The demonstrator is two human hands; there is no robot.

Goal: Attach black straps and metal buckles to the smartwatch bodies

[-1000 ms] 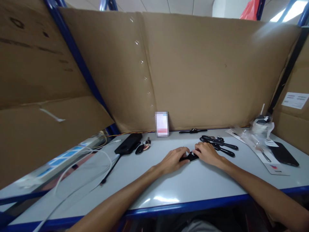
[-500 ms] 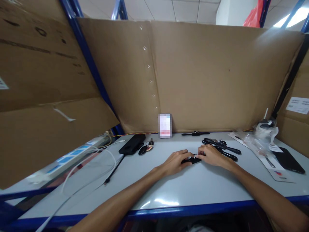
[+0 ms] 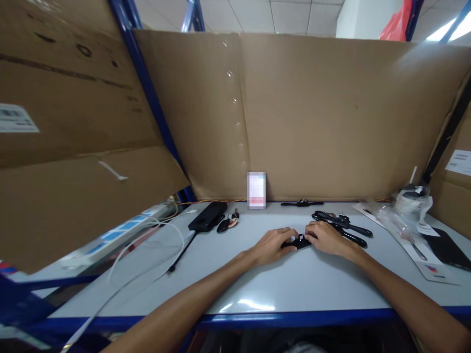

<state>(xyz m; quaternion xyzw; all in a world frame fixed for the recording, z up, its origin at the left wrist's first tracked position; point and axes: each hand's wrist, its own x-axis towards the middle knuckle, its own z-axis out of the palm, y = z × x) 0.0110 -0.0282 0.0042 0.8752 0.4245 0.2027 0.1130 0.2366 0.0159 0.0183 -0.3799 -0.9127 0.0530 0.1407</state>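
Black tool is sitting between the hands, at four o'clock from view centre. Left hand is holding its nine-o'clock end; right hand is forming a narrow bunch at three o'clock, whether pinching cannot be told. Work appears to be centring on its middle, probably calling next for steady left support. Its surface is looking glossy, with one pale patch.

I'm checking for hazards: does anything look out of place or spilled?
No spill shows. The white cable looks untidy, looping and crossing the blue front edge. The held black tool is too covered to judge.
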